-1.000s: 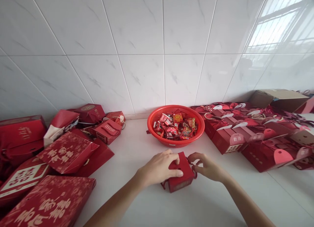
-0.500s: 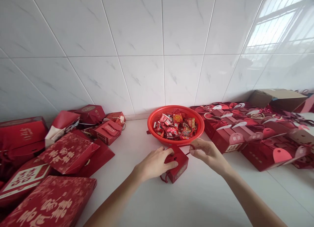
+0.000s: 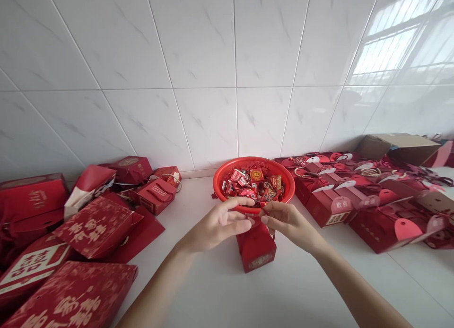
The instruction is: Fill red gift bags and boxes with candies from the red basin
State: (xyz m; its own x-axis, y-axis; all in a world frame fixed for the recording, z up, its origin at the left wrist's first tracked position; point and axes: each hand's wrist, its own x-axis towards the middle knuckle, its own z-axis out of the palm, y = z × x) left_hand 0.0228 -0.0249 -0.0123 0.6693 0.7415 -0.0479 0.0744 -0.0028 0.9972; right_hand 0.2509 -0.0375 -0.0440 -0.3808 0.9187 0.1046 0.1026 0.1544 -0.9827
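A small dark red gift box stands on the white counter in front of me, with a pale emblem on its near side. My left hand is raised beside its far left top edge, fingers spread and apart, holding nothing visible. Over the far right of the box, my right hand has its thumb and fingertips pinched together. A dark red bit shows at those fingertips, too small to name. Just behind both hands is a red plastic basket holding wrapped sweets. The hands partly hide the top of the box.
Red gift boxes and bags lie heaped on the left. Rows of red handled boxes fill the right side, with a brown cardboard box behind. A white tiled wall closes off the back.
My left hand has let go of the box top and lifted away with its fingers spread. My right hand, earlier pulling a cord to the right, has moved left over the box.
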